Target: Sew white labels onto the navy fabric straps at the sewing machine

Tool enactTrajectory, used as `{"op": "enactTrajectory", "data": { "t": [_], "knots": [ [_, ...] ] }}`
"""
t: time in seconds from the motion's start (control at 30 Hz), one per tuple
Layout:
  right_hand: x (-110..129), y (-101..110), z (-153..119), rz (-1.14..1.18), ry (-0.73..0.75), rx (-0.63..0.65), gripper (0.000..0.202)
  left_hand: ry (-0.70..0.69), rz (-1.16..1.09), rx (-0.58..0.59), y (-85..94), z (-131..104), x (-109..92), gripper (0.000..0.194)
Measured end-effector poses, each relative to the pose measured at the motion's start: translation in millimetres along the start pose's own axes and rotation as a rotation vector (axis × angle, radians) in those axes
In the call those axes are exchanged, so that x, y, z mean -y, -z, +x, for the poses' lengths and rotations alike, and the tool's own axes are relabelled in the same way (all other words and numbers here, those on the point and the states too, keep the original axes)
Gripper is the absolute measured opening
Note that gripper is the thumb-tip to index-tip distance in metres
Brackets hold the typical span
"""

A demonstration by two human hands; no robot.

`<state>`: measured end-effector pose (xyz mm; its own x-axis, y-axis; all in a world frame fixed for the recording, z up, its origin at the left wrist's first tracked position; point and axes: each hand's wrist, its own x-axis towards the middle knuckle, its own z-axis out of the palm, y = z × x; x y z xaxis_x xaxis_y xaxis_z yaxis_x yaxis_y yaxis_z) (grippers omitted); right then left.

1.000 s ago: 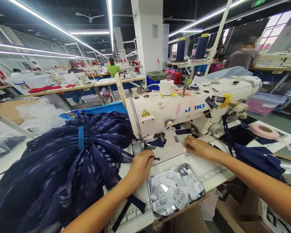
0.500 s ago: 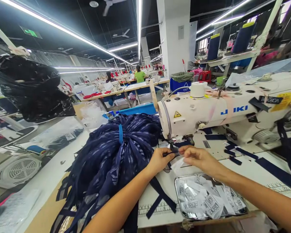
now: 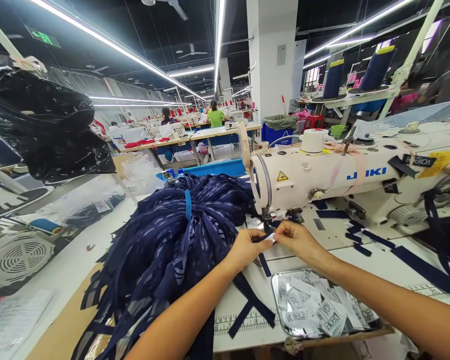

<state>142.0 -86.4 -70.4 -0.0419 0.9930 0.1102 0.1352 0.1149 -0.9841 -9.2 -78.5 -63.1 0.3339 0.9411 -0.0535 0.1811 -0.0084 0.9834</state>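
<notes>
Just in front of the sewing machine's needle area, my left hand [image 3: 245, 250] pinches a navy fabric strip [image 3: 267, 236]. My right hand [image 3: 298, 242] is closed on the edge of a small white label [image 3: 272, 237], which lies against the strip between both sets of fingertips. Below my fingers a short navy end [image 3: 264, 265] hangs down. The white sewing machine [image 3: 296, 175] stands right behind my hands. Left of them is a big bundle of navy sheer fabric [image 3: 161, 240], tied with a blue band [image 3: 188, 205]. A metal tray [image 3: 281, 322] of printed white labels [image 3: 322, 305] sits below my right forearm.
Navy strip pieces [image 3: 408, 260] lie on the machine bed at right, and more strips [image 3: 253, 305] cross the table's printed ruler [image 3: 225, 325]. A black plastic bag [image 3: 48, 125] hangs at left. Farther back, a person in a green top [image 3: 215, 117] is among other machines.
My right hand has closed in toward my left, its fingers now pinching at the strip. The white label now shows plainly between my fingertips. The view has shifted slightly.
</notes>
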Motion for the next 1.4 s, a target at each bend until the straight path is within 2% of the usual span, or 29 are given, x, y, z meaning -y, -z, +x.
{"op": "enactTrajectory", "data": {
  "t": [0.2,0.3,0.37,0.43,0.53,0.57,0.67,0.73,0.8,0.9,0.97,1.07,1.13,1.23,1.33,1.4],
  "knots": [
    [-4.6,-2.7,-2.8,0.009,-0.028,0.018,0.018,0.064,-0.036,0.018,-1.2,0.0,-0.5,0.020],
    [-10.0,4.3,-4.7,-0.036,0.022,0.103,0.014,0.061,-0.007,0.036,0.9,-1.0,-2.2,0.022],
    [-13.4,20.6,-3.2,-0.175,0.098,0.165,0.010,0.045,0.050,0.047,4.2,-1.9,-2.8,0.022],
    [-15.3,47.0,1.5,-0.526,0.201,0.167,0.006,0.002,0.149,0.080,8.1,-2.9,-3.3,0.021],
    [-16.6,92.3,13.7,-1.293,0.284,0.043,0.012,-0.217,0.503,0.086,9.4,-2.7,-5.0,0.013],
    [-17.5,104.7,18.7,-1.424,0.280,0.004,0.014,-0.336,0.677,0.058,7.7,-1.5,-5.4,0.014],
    [-23.8,126.6,32.7,-1.574,0.281,-0.049,0.020,-0.728,1.208,-0.030,-2.3,7.6,-3.5,0.021],
    [-28.8,130.8,37.9,-1.617,0.302,-0.055,0.024,-0.919,1.437,-0.023,-9.1,16.6,1.9,0.019],
    [-31.3,130.6,38.1,-1.642,0.318,-0.061,0.027,-1.002,1.534,0.032,-12.9,24.2,9.4,0.018],
    [-28.3,123.2,29.9,-1.645,0.362,-0.081,0.028,-1.009,1.585,0.117,-12.9,27.7,18.6,0.020],
    [-24.2,110.8,21.2,-1.581,0.581,-0.061,0.028,-1.010,1.620,0.156,-11.6,25.0,20.8,0.020],
    [-22.5,83.0,9.8,-1.386,1.033,0.130,0.029,-1.023,1.668,0.198,-10.0,18.2,20.7,0.018],
    [-26.5,65.1,6.0,-1.300,1.141,0.290,0.031,-1.014,1.689,0.205,-8.3,13.7,21.6,0.017],
    [-34.7,47.8,5.8,-1.181,1.048,0.393,0.026,-1.013,1.694,0.182,-3.7,8.0,26.1,0.017],
    [-35.9,38.5,6.6,-1.099,0.855,0.355,0.018,-1.046,1.676,0.146,0.4,4.4,30.9,0.016],
    [-31.9,31.6,5.7,-1.157,0.745,0.304,0.014,-1.058,1.664,0.121,1.4,3.2,32.3,0.017]
  ]
}}
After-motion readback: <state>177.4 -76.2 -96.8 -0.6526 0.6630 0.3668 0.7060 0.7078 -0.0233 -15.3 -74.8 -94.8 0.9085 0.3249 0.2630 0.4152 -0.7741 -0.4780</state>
